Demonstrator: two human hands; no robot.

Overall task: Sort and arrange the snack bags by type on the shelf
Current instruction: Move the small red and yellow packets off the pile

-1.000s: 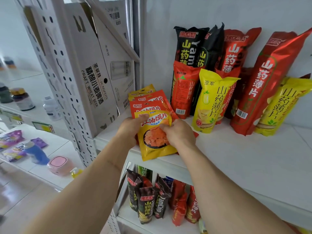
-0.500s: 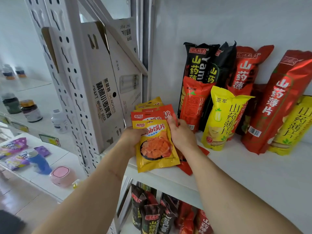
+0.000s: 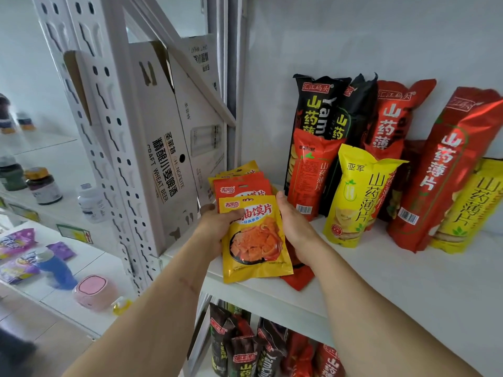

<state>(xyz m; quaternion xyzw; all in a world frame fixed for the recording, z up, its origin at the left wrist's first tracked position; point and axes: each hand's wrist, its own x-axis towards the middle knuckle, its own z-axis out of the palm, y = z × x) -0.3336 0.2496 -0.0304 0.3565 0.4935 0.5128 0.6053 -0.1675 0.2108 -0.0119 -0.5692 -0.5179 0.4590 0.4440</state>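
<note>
- Your left hand (image 3: 217, 227) grips the left edge of a small stack of flat snack packets, thumb curled over the face of the top yellow packet (image 3: 254, 238).
- Your right hand (image 3: 295, 227) lies along the stack's right edge, palm against it; its fingers run behind the packets, so I cannot tell whether they curl round anything.
- The stack sits at the front left corner of the white shelf (image 3: 394, 281), its lower end reaching the shelf's front edge. Whether it rests on the board or is lifted off it, I cannot tell.
- These packets look light, thin and floppy, with a glossy film that will probably slide packet on packet. Squeeze both long edges together, as now, so the fan stays squared.
- The contents look like crisp slices, so press on the sealed edges, not the middle.
- The top packet is yellow with a red logo, dark lettering and a picture of orange slices in a dark bowl. Behind it fan red packets (image 3: 242, 187) of the same make, and more yellow ones behind those.
- One more red packet (image 3: 298, 278) lies flat on the shelf under your right wrist.
- Tall yam chip bags (image 3: 446, 170) in black, red and yellow lean against the back wall, well apart from your stack.
</note>
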